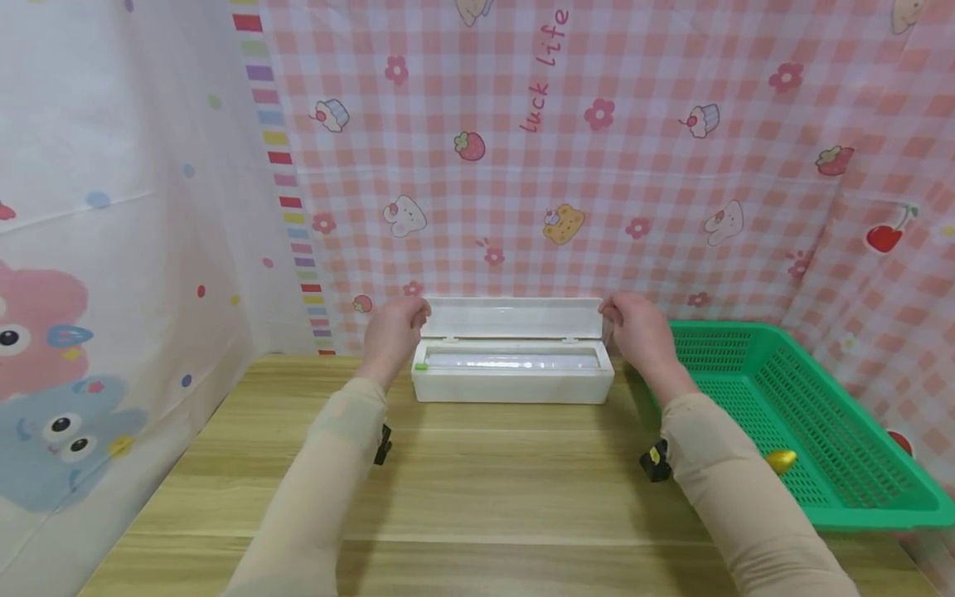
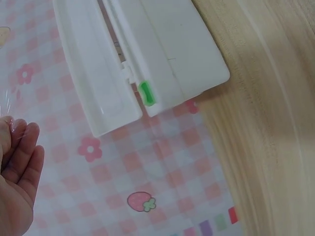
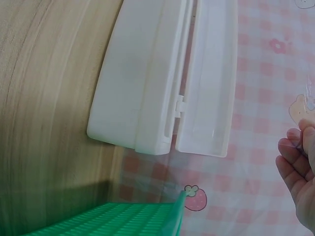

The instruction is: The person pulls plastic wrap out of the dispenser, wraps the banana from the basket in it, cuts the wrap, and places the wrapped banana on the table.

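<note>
A white cling film dispenser [image 1: 515, 390] sits at the back of the table with its hinged lid [image 1: 515, 318] raised. Inside lies a clear roll [image 1: 515, 361], and a green slider [image 2: 146, 93] shows at the left end. My left hand [image 1: 393, 336] is beside the lid's left end, pinching a transparent sheet of cling film [image 2: 6, 104] between thumb and fingers. At the other end my right hand [image 1: 643, 336] pinches film too, seen as glossy streaks above the fingertips in the right wrist view. Both hands stand apart from the lid in the wrist views.
A green plastic basket [image 1: 858, 414] stands on the right, close to my right forearm, with a small yellow object [image 1: 781, 461] in it. Behind the dispenser hangs a pink checked cloth [image 1: 522, 182]. The wooden table [image 1: 507, 497] extends toward me.
</note>
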`<action>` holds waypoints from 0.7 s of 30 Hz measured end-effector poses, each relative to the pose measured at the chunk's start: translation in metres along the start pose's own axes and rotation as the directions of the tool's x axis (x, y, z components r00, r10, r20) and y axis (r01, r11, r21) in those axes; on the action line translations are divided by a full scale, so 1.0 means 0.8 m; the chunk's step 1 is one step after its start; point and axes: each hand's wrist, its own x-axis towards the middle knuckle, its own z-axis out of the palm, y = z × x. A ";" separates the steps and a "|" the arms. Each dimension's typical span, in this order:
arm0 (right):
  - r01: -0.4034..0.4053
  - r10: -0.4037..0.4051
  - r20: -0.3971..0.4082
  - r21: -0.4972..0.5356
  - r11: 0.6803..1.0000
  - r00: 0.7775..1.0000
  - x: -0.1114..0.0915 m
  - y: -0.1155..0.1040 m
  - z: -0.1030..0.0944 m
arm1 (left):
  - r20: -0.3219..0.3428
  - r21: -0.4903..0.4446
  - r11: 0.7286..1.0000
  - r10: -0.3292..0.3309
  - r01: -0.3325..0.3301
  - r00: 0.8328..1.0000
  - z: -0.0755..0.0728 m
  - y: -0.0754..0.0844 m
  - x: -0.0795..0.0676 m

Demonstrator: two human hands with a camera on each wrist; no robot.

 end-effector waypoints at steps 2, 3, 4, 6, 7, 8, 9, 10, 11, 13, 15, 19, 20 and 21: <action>0.010 -0.010 -0.009 0.004 1.000 1.000 0.000 -0.001 -0.002 | -0.004 0.000 1.000 0.010 -0.010 1.000 -0.003 0.001 0.000; 0.014 -0.014 -0.014 0.007 1.000 1.000 0.000 -0.001 -0.004 | -0.002 -0.001 1.000 0.014 -0.014 1.000 -0.004 0.002 0.001; 0.020 -0.020 -0.019 0.009 1.000 1.000 0.000 -0.002 -0.006 | -0.001 -0.005 1.000 0.016 -0.016 1.000 -0.006 0.003 0.001; 0.026 -0.026 -0.027 0.015 1.000 0.999 0.000 -0.004 -0.009 | 0.008 -0.006 1.000 0.018 -0.018 1.000 -0.009 0.005 0.002; 0.030 -0.029 -0.031 0.016 0.999 0.999 0.000 -0.004 -0.010 | 0.012 -0.004 1.000 0.017 -0.017 1.000 -0.010 0.005 0.002; 0.035 -0.035 -0.037 0.015 0.999 0.999 0.000 -0.005 -0.011 | 0.015 -0.002 1.000 0.018 -0.018 1.000 -0.011 0.006 0.003; 0.041 -0.040 -0.041 0.013 0.999 0.998 0.000 -0.005 -0.012 | 0.017 0.000 1.000 0.015 -0.015 1.000 -0.012 0.007 0.003; 0.051 -0.050 -0.046 0.010 0.999 0.998 0.001 -0.006 -0.013 | 0.016 0.004 1.000 0.013 -0.013 1.000 -0.014 0.007 0.003; 0.058 -0.057 -0.054 0.007 0.998 0.997 0.001 -0.007 -0.014 | 0.015 0.007 1.000 0.014 -0.014 1.000 -0.015 0.008 0.004; 0.075 -0.074 -0.067 0.004 0.997 0.995 0.002 -0.007 -0.016 | 0.012 0.007 1.000 0.014 -0.014 1.000 -0.018 0.009 0.004; 0.087 -0.086 -0.077 0.010 0.996 0.993 0.002 -0.007 -0.018 | 0.009 0.010 1.000 0.017 -0.018 1.000 -0.021 0.010 0.004; 0.092 -0.090 -0.074 0.018 0.996 0.993 0.005 -0.008 -0.022 | 0.022 0.015 1.000 0.021 -0.022 1.000 -0.025 0.011 0.007; 0.089 -0.087 -0.069 0.017 0.996 0.994 0.005 -0.008 -0.023 | 0.025 0.020 1.000 0.023 -0.024 0.999 -0.027 0.012 0.008; 0.091 -0.090 -0.065 0.012 0.996 0.994 0.006 -0.009 -0.025 | 0.028 0.021 0.999 0.028 -0.029 0.999 -0.028 0.013 0.009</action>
